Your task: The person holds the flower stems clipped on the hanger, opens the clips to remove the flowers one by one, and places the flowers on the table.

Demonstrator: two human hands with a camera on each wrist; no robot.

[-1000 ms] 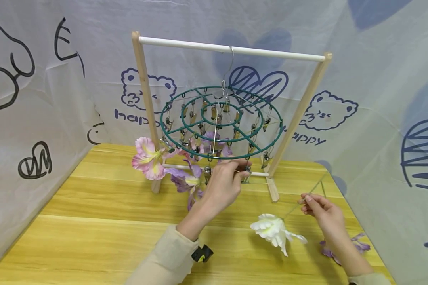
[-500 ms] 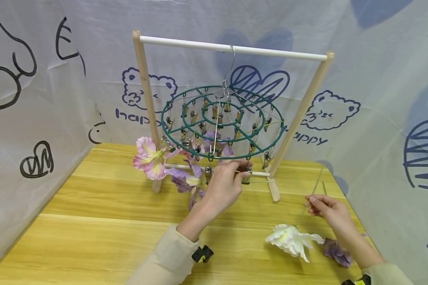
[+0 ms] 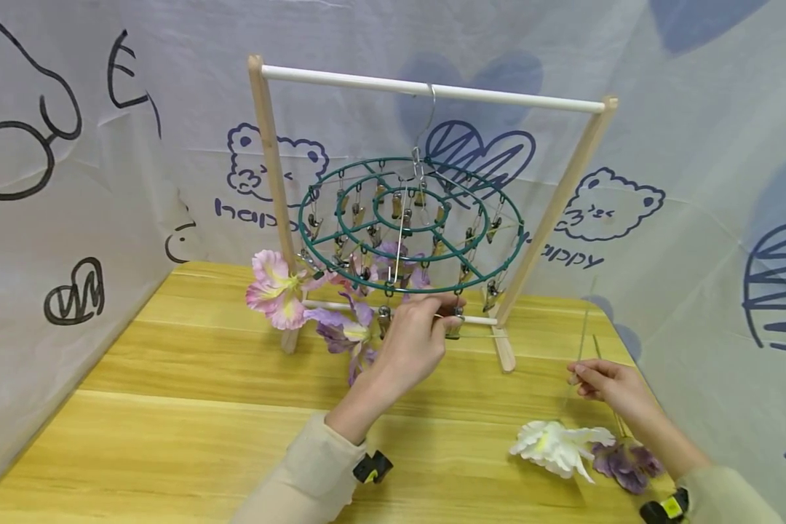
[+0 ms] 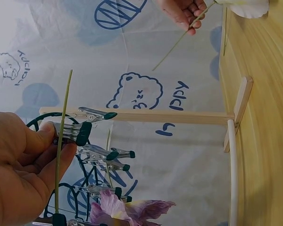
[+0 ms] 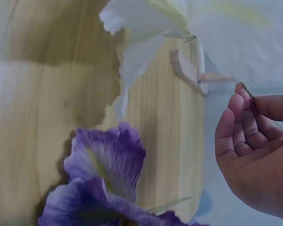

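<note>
A round green hanger (image 3: 426, 290) with rings of metal clips hangs from the stand's white rod. My left hand (image 3: 411, 338) is at its front edge, and in the left wrist view thumb and fingers pinch a metal clip (image 4: 71, 133). A thin green stem (image 4: 63, 136) crosses in front of those fingers. On the right, my right hand (image 3: 609, 382) pinches the stem of a white artificial flower (image 3: 557, 447), whose bloom hangs low beneath the hand. Beside that bloom lies a purple flower (image 3: 629, 466) on the table, partly behind the right forearm.
The wooden stand (image 3: 566, 189) holds the hanger on a white rod (image 3: 491, 94). Below its left side hang a pink flower (image 3: 275, 290) and purple flowers (image 3: 343, 327). Sheets with drawings enclose the wooden table (image 3: 190, 407) at the back and sides.
My right hand has moved right, carrying the white flower right and down toward the purple one; its stem now stands more upright. The left hand has stayed at the clip.
</note>
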